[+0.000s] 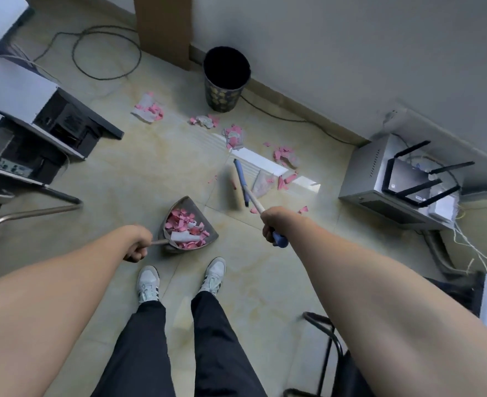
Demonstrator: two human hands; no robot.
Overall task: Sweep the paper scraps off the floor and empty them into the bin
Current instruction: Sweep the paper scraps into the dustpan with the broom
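- Dustpan (pixel 189 224) sits on the floor (pixel 150 173) just ahead of the shoes, mouth facing away from the person, toward the scraps, so sweepings can be pushed straight in. It already carries a load of pink and white scraps.
- Left hand (pixel 136 247) grip: fingers curled round the dustpan handle, presumably to steady the pan against the broom's push.
- Right hand (pixel 273 224) grip: wrapped round the broom (pixel 243 184) shaft near its blue end cap; high hold gives reach without stooping.
- Broom head is blurred, so likely mid-stroke; it points at the litter by the sunlit patch.
- Paper scraps (pixel 283 156) lie in several clumps between dustpan and bin, nearest clump just beside the broom head.
- Bin (pixel 225 78) stands upright by the wall, open-topped, well apart from the pan; emptying not yet done.
- Watch: cable (pixel 293 118) runs along the skirting near the bin, a possible snag.
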